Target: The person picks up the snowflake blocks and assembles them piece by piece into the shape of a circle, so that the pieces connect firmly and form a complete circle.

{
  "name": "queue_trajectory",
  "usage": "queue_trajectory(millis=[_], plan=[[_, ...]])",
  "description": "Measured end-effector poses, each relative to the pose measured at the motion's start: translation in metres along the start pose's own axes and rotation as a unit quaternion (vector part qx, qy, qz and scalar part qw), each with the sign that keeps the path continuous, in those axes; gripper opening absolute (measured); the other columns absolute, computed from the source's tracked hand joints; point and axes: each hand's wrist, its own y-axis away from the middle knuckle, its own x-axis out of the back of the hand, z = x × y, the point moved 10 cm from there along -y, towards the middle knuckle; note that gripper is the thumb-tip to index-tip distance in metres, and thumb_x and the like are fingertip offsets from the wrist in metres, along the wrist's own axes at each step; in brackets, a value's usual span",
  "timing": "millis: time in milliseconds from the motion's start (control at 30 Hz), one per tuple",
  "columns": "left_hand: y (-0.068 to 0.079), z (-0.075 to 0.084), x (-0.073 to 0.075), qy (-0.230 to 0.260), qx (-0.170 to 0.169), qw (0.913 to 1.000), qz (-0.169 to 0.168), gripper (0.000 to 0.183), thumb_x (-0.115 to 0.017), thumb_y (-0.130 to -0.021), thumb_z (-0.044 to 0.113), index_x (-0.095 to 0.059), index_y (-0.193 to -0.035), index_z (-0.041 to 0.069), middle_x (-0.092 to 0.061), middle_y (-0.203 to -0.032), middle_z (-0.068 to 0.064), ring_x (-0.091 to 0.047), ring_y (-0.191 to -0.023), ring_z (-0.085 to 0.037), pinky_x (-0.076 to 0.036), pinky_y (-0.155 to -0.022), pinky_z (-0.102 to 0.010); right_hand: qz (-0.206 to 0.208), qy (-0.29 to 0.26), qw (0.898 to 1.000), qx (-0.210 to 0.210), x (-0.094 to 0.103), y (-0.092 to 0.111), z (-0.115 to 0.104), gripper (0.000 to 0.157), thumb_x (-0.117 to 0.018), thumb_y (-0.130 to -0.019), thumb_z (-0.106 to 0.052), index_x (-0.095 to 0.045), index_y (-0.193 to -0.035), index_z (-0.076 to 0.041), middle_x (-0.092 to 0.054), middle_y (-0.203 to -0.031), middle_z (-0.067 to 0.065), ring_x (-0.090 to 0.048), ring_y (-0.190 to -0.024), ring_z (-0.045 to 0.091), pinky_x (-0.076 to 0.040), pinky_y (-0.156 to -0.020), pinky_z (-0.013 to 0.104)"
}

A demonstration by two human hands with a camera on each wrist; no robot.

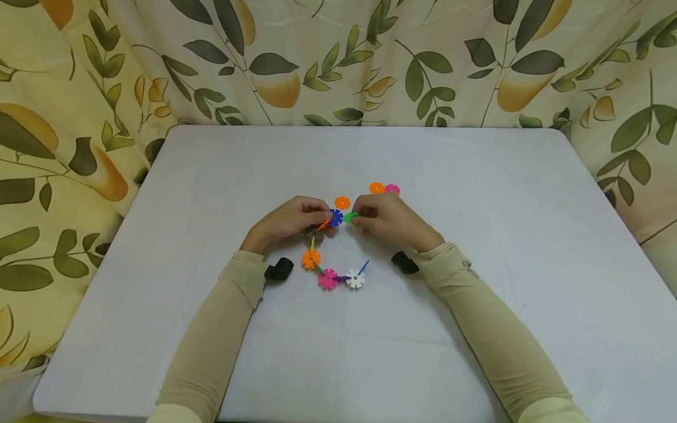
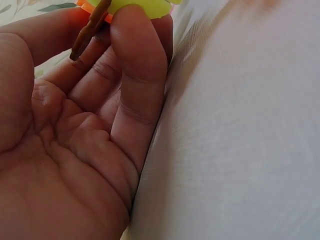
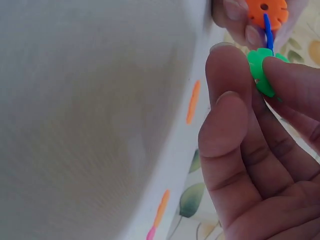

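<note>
A chain of notched plastic snowflake discs curves below my left hand (image 1: 296, 218), which pinches it at an orange disc (image 3: 278, 14) beside a blue disc (image 1: 336, 218). Thumb and fingers of my right hand (image 1: 394, 218) pinch a green disc (image 1: 349, 218), whose edge meets the blue one in the right wrist view. A brown disc (image 2: 90, 31) and a yellow-green disc (image 2: 131, 7) show at the left fingertips in the left wrist view. Farther down the chain come an orange disc (image 1: 311, 259), a pink disc (image 1: 328, 279) and a white disc (image 1: 356, 278) with a blue piece upright on it.
Behind the hands, a loose orange disc (image 1: 342, 202) lies flat on the white-covered table (image 1: 465, 176). Another orange disc (image 1: 376, 188) and a pink disc (image 1: 392, 190) lie together behind the right hand. Black wrist pieces (image 1: 279, 269) sit by both cuffs. A leaf-patterned curtain (image 1: 338, 64) hangs behind the table.
</note>
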Motion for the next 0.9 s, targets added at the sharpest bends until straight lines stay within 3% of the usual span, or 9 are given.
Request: queue_trajectory(millis=[400, 667, 900], plan=[[-0.003, 0.002, -0.005, 0.005, -0.005, 1.0000, 0.000, 0.025, -0.058, -0.112, 0.014, -0.074, -0.103, -0.002, -0.079, -0.097, -0.016, -0.063, -0.072, -0.022, -0.046, -0.063, -0.027, 0.023, 0.040, 0.997, 0.066, -0.005, -0.002, -0.013, 0.009, -0.076, -0.096, 0.005, -0.076, -0.090, -0.001, -0.068, -0.073, 0.004, -0.061, -0.068, 0.017, -0.052, -0.068, 0.034], [-0.005, 0.000, -0.010, 0.014, 0.017, 0.9996, 0.017, 0.025, -0.058, -0.111, 0.012, -0.075, -0.102, -0.004, -0.079, -0.094, -0.018, -0.069, -0.071, -0.022, -0.056, -0.069, -0.029, 0.030, 0.070, 0.993, 0.091, -0.007, -0.001, -0.023, 0.013, -0.074, -0.094, 0.010, -0.076, -0.085, 0.001, -0.068, -0.075, 0.005, -0.054, -0.066, 0.017, -0.046, -0.062, 0.032], [-0.006, 0.000, -0.012, 0.026, 0.020, 0.9992, 0.020, 0.026, -0.057, -0.112, 0.013, -0.075, -0.102, -0.004, -0.079, -0.095, -0.018, -0.070, -0.072, -0.023, -0.056, -0.070, -0.030, 0.027, 0.058, 0.995, 0.074, -0.005, -0.001, -0.017, 0.010, -0.074, -0.095, 0.007, -0.077, -0.088, 0.000, -0.068, -0.078, 0.003, -0.057, -0.070, 0.018, -0.049, -0.067, 0.034]])
